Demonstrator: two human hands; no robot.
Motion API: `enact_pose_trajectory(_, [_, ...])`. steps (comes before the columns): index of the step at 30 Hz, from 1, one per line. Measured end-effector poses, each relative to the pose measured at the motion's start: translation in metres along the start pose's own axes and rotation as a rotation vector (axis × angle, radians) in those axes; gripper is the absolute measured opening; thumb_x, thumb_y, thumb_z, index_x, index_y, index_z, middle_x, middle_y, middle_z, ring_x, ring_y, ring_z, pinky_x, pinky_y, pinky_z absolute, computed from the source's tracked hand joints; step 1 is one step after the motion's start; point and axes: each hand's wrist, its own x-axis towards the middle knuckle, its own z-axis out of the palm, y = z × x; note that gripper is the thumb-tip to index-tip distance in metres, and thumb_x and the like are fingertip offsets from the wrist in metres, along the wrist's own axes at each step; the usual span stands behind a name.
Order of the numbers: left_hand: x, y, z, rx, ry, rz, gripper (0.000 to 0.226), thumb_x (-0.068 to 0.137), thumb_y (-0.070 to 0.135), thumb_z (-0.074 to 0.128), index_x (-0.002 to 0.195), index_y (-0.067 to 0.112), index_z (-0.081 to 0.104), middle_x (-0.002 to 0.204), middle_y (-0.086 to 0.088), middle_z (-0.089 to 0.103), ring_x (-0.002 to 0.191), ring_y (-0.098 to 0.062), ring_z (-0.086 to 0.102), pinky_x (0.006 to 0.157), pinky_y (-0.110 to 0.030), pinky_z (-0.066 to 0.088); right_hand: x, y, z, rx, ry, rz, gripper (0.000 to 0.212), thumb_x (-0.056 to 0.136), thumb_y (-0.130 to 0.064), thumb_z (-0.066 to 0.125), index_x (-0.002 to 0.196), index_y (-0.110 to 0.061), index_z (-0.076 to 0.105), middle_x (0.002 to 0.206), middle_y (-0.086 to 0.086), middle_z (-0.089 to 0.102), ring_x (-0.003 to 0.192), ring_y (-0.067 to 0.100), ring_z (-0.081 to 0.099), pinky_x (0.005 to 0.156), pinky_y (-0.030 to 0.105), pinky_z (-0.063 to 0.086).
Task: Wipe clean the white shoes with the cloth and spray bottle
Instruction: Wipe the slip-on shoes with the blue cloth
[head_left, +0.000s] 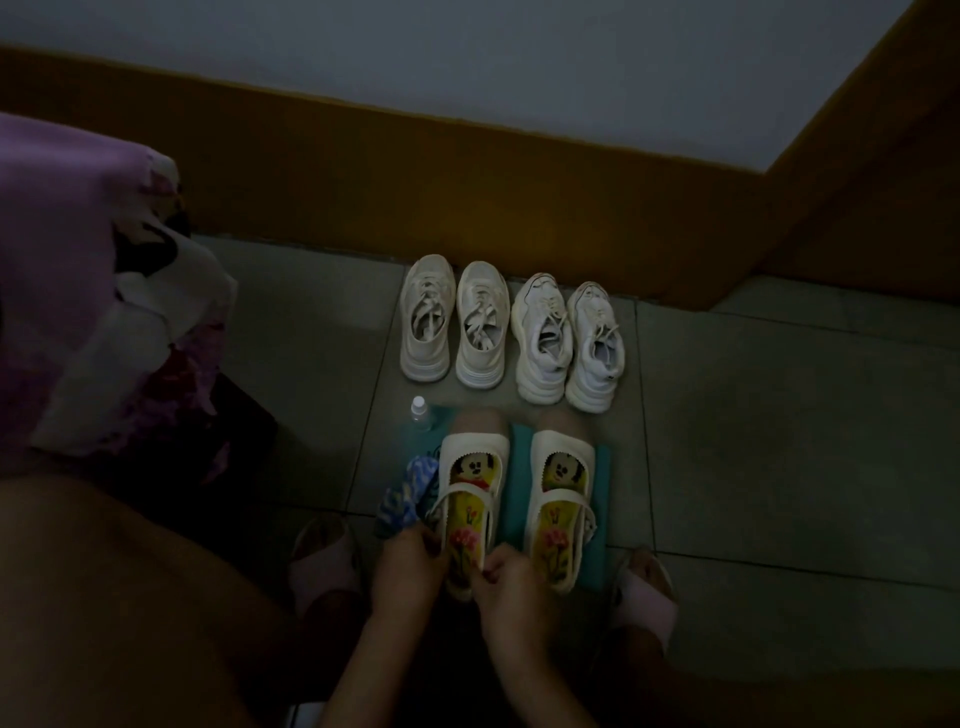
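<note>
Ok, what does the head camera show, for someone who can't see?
A person's left hand and right hand grip the heel end of a white strap shoe with a cartoon insole, standing beside its twin on a teal mat. A blue patterned cloth and a small clear spray bottle sit left of it; four white lace-up sneakers stand in a row beyond.

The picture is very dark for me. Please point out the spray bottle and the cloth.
Spray bottle (420, 414): head view, on its clear body.
Cloth (408, 491): head view, on its blue patterned folds.
</note>
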Motion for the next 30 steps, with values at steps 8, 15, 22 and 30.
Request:
enact_pose_trajectory(8, [0.002,0.002,-0.003,0.032,0.011,0.027,0.014,0.081,0.018,0.064,0.091,0.009,0.067,0.096,-0.011,0.071,0.093,-0.023,0.066,0.076,-0.027,0.048,0.003,-0.008,-0.012,-0.227,-0.046,-0.097,0.007,0.087,-0.033,0.059,0.092,-0.029,0.063,0.096,-0.007,0.068,0.094,0.012,0.063,0.069,0.025,0.041])
enact_pose_trajectory(15, [0.006,-0.002,-0.005,-0.039,-0.01,-0.008,0.017,0.079,0.014,0.067,0.094,0.005,0.07,0.1,-0.013,0.071,0.094,-0.022,0.066,0.078,-0.027,0.049,0.012,-0.003,-0.008,-0.205,-0.072,0.005,0.029,0.082,-0.031,0.066,0.105,-0.021,0.051,0.1,-0.001,0.065,0.095,0.019,0.063,0.068,0.028,0.043])
enact_pose_trajectory(22, [0.008,-0.003,-0.005,-0.019,-0.011,-0.009,0.015,0.081,0.015,0.065,0.093,0.006,0.069,0.099,-0.012,0.071,0.093,-0.022,0.066,0.073,-0.025,0.047,0.02,-0.006,-0.01,0.111,-0.309,0.225,0.027,0.094,-0.028,0.05,0.112,-0.008,0.05,0.103,0.009,0.063,0.054,0.017,0.062,0.031,0.015,0.034])
enact_pose_trajectory(30, [0.009,-0.006,-0.004,-0.013,-0.02,0.006,0.017,0.082,0.015,0.063,0.096,0.006,0.067,0.102,-0.013,0.069,0.096,-0.024,0.065,0.074,-0.025,0.046,0.026,0.0,0.001,0.148,-0.199,0.218,0.007,0.092,-0.012,0.053,0.095,-0.011,0.046,0.097,0.009,0.06,0.071,0.028,0.068,0.037,0.022,0.043])
